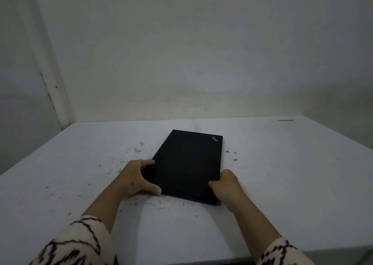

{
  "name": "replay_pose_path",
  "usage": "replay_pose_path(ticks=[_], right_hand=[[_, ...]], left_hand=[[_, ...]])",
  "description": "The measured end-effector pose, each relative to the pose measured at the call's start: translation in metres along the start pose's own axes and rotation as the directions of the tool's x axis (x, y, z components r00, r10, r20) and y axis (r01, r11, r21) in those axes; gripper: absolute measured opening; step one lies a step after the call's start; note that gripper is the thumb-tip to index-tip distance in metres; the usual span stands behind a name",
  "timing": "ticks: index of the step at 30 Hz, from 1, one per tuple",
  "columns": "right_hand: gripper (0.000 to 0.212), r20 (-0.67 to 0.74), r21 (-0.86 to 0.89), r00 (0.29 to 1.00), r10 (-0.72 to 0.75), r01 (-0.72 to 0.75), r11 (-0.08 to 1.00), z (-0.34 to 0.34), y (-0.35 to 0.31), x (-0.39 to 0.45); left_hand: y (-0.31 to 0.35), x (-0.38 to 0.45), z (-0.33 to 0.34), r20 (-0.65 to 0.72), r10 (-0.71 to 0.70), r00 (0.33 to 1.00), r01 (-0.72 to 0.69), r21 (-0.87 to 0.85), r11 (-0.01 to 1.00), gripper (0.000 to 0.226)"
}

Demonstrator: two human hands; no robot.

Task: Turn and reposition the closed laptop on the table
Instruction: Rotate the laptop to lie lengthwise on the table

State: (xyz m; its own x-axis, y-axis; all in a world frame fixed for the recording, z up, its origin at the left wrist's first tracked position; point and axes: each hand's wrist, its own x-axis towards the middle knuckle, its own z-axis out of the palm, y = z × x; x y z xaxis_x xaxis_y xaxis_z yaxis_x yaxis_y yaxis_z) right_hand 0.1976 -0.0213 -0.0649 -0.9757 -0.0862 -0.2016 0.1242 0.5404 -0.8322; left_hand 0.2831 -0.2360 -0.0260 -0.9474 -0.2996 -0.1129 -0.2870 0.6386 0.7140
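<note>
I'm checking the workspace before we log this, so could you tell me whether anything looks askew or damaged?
The closed laptop lies skewed, its edges angled to the table's edges, with the left hand and right hand gripping its near corners. The tabletop around it is flecked with small chips or stains. The laptop itself shows no visible damage.

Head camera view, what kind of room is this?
Probably a bare indoor room or workspace: a plain stained wall, a white table with chipped, speckled paint, and only a closed black laptop held by two hands.
</note>
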Motion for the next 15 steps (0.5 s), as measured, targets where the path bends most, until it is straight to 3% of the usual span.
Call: replay_pose_path(ticks=[7,10,13,15], right_hand=[[0.033,0.061,0.055,0.998,0.032,-0.035,0.998,0.014,-0.004,-0.011],[0.023,0.102,0.09,0.995,-0.004,-0.005,0.996,0.004,-0.006,-0.014],[0.016,0.079,0.13,0.996,-0.051,0.041,0.991,-0.002,-0.008,-0.009],[0.02,0.047,0.103,0.996,-0.082,0.077,0.992,-0.003,-0.012,0.0]], left_hand=[[-0.003,0.003,-0.018,0.088,-0.036,0.995,0.032,0.044,0.998,0.094],[0.005,-0.004,-0.007,0.078,-0.015,0.997,0.011,0.053,0.999,0.083],[0.009,-0.009,0.021,-0.098,-0.064,0.993,0.076,0.117,0.99,0.09],[0.016,-0.017,0.042,-0.272,-0.188,0.944,0.174,-0.075,0.982,0.093]])
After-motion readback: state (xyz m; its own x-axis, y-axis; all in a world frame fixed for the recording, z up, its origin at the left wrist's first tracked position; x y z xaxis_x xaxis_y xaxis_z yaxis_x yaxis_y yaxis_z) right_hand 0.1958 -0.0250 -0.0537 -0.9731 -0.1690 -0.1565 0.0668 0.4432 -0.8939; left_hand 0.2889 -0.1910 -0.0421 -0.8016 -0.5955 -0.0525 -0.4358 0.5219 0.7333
